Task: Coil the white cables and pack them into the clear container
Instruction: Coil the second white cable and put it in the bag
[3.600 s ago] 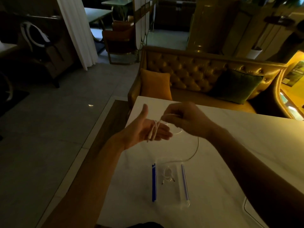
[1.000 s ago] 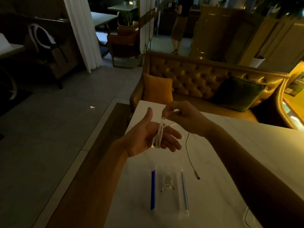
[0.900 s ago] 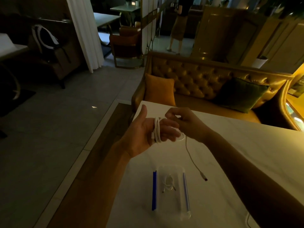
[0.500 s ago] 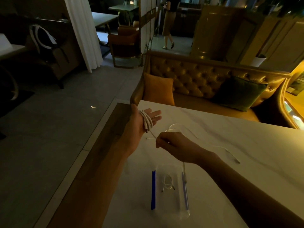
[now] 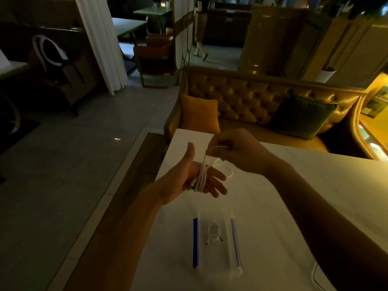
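My left hand [image 5: 184, 181] is held flat, palm up, fingers spread, above the white table [image 5: 294, 196]. A white cable [image 5: 200, 177] is wound in several turns around its fingers. My right hand [image 5: 237, 153] pinches the free end of that cable just above the left fingers, and a slack loop hangs off to the right. Below the hands, the clear container [image 5: 226, 259] with blue side clips lies on the table. Inside it rests a small coiled white cable [image 5: 213, 233].
A tufted gold sofa [image 5: 252, 101] with an orange cushion [image 5: 199, 114] and a green cushion [image 5: 302, 116] stands beyond the table's far edge. The table's left edge drops to a tiled floor. Another white cable [image 5: 315, 276] shows at the table's lower right. A person walks in the background.
My right hand rose from below the left hand to above its fingers, drawing the cable with it. The trailing end that lay out on the table has been taken up.
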